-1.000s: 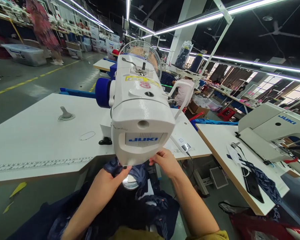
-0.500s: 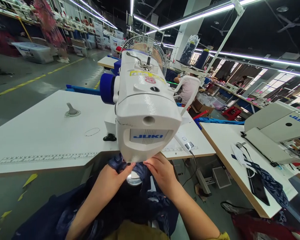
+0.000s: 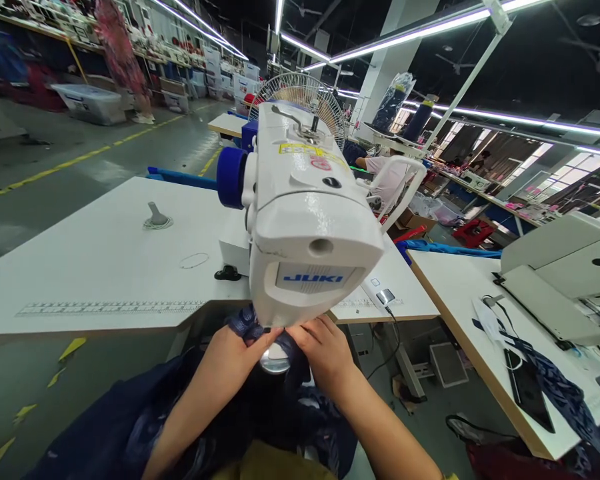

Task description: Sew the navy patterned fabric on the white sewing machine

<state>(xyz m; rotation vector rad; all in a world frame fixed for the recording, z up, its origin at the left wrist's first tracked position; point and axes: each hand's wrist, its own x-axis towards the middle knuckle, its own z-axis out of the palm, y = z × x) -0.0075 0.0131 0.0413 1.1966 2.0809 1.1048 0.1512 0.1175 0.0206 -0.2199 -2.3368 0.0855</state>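
Straight ahead is a white JUKI sewing machine (image 3: 320,220), its head hiding the needle area. Dark blue patterned fabric (image 3: 245,321) runs under the head and over the rounded end of the machine's arm (image 3: 275,360), then down across my lap. My left hand (image 3: 237,353) grips the fabric just left of the needle area, thumb pressed towards the middle. From the right, my right hand (image 3: 325,353) pinches the same fabric, its fingertips partly behind the machine head. Both hands almost meet below the head.
The white table (image 3: 105,267) carries a printed ruler and a grey clip-like piece (image 3: 156,215) on coiled cord. At right, another sewing machine (image 3: 565,280) shares its table with a phone (image 3: 530,393) and patterned cloth. A fan (image 3: 300,100) and a seated person (image 3: 385,173) are behind.
The view has shifted, so the machine sits slightly further right. My right hand has closed in, its fingers more bunched on the fabric; my left hand keeps its grip.
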